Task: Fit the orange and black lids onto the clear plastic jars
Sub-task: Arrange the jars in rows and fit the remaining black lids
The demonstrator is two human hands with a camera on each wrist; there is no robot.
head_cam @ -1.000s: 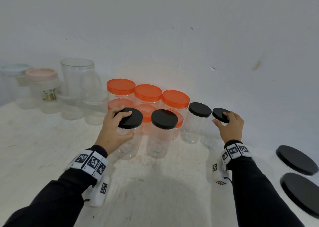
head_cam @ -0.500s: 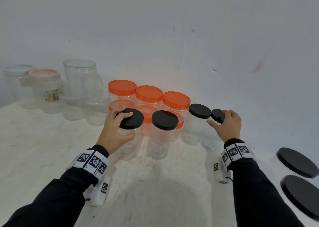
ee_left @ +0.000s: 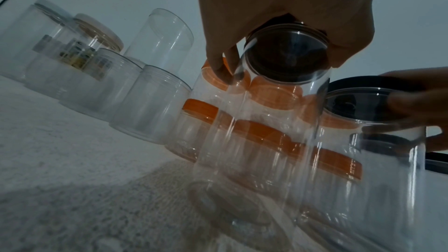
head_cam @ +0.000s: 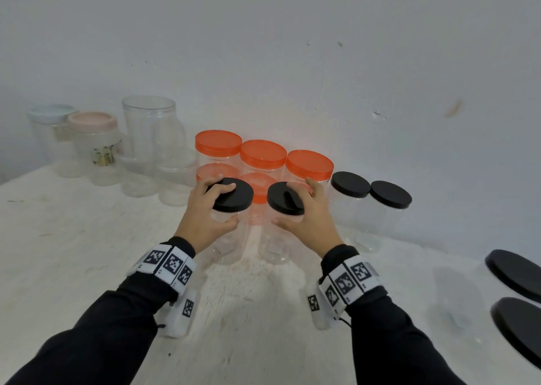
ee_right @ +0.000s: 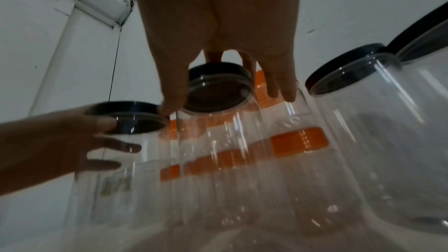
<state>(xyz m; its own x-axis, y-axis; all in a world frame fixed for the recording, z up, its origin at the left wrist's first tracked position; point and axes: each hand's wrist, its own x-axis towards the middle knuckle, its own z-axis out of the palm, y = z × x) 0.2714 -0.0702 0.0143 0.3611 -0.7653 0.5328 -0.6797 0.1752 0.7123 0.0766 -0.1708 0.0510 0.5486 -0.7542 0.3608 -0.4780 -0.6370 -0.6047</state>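
Clear plastic jars stand grouped on your white counter (head_cam: 87,238) near the wall, and you have a hand on each of the two front ones. Your left hand (head_cam: 205,212) curls over the round black lid (head_cam: 234,195) of the left front jar (head_cam: 231,238), fingers on top of the lid and thumb against the clear wall just below it. Your right hand (head_cam: 307,217) wraps the round black lid (head_cam: 285,198) of the neighbouring jar (head_cam: 275,244), fingers over the far rim and thumb low on the near side. Both jars rest upright on the counter, just beside each other. To their right stand two more clear jars already wearing black lids (head_cam: 350,184), touching one another. Behind are jars with orange lids (head_cam: 218,142) in two rows. Farther left sit uncapped clear jars (head_cam: 149,127) and two with pale pastel lids (head_cam: 92,121). Two loose black lids (head_cam: 515,273) lie at the far right edge.
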